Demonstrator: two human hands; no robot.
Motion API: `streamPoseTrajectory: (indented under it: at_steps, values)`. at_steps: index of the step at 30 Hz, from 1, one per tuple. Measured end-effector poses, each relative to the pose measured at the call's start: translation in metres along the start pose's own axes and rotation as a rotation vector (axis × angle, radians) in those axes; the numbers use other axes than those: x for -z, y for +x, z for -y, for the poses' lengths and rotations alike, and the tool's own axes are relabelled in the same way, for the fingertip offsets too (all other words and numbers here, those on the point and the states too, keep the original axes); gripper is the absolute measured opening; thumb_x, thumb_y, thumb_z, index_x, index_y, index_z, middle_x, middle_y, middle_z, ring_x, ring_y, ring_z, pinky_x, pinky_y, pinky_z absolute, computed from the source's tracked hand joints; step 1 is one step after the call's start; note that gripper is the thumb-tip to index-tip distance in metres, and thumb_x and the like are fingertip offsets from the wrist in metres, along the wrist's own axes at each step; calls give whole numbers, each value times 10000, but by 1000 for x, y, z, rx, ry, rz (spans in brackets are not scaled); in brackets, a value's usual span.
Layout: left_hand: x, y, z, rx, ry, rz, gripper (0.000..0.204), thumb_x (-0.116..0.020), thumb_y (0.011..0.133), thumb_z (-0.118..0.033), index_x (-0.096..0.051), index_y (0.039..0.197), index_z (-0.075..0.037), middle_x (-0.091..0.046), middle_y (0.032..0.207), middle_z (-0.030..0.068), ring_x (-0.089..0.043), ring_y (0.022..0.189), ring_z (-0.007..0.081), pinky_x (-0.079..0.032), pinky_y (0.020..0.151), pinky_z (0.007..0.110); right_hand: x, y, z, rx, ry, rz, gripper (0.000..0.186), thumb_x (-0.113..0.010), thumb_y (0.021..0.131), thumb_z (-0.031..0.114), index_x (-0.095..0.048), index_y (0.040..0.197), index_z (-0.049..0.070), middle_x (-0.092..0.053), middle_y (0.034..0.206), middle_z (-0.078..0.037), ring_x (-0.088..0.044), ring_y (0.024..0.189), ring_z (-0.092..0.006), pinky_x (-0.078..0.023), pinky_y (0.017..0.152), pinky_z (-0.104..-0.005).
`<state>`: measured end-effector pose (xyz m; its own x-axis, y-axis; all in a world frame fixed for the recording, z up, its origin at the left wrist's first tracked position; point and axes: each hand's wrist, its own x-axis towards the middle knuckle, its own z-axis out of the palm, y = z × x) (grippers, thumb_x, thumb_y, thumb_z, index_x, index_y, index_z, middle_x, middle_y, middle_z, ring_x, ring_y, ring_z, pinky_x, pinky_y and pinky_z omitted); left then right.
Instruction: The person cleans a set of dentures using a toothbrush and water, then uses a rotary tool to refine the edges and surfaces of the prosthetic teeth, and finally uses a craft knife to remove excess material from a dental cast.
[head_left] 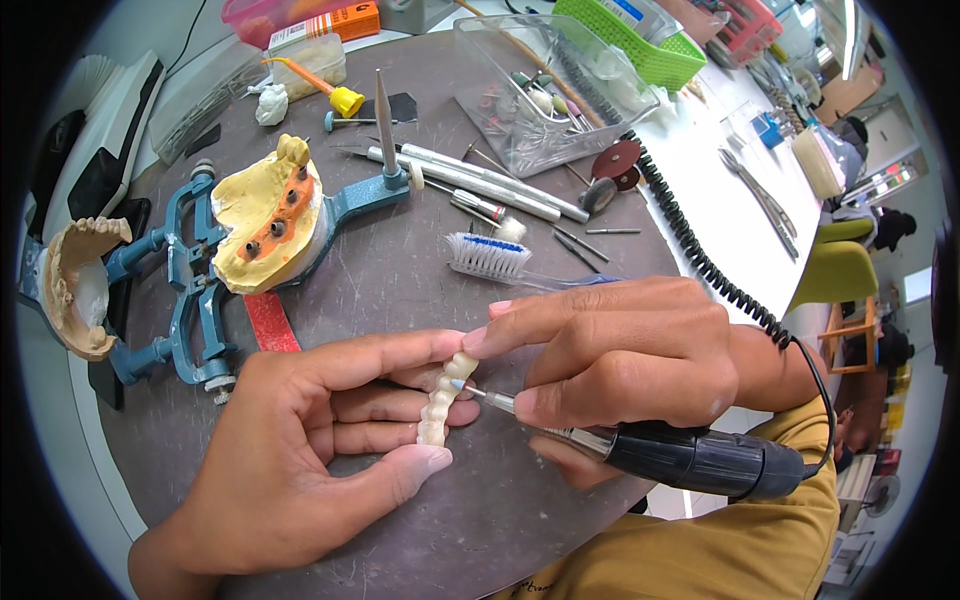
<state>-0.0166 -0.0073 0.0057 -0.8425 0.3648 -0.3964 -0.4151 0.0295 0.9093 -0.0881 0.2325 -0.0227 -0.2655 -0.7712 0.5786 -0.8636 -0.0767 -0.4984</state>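
While pinched between thumb and fingers of the left hand (290, 450), low over the grey round mat (400, 290), white tooth bridge (440, 395) meets the bur of a black handpiece (690, 460), gripped pen-style in the right hand (620, 350). Just beyond, a toothbrush (490, 255). Farther left, blue articulator (190, 290) with yellow plaster cast (265, 225).

Your view is bright and evenly lit, with soft shadows beneath your hands on the round grey mat (400, 290). Focus is sharp at the mat; beyond it, straight edges bend and the corners fall black.
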Motion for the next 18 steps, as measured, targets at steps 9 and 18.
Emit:
streamPoseTrajectory:
  at_steps: [9,18]
  values:
    - [-1,0,-1,13,-22,-21,603,-694,804,98,-491,1372,101,-669,1213,178,-689,1104,234,-562,970,323,-3,0,-4,58,-24,-10,200,-814,775,41,-655,886,-9,-689,790,-116,-727,986,-383,-616,845,-498]
    - [1,0,-2,10,-47,-18,601,-706,832,45,-473,1381,115,-674,1193,188,-694,1086,229,-554,970,319,-4,1,-1,29,-24,-27,229,-826,774,53,-652,905,-18,-687,791,-131,-726,980,-392,-611,849,-511]
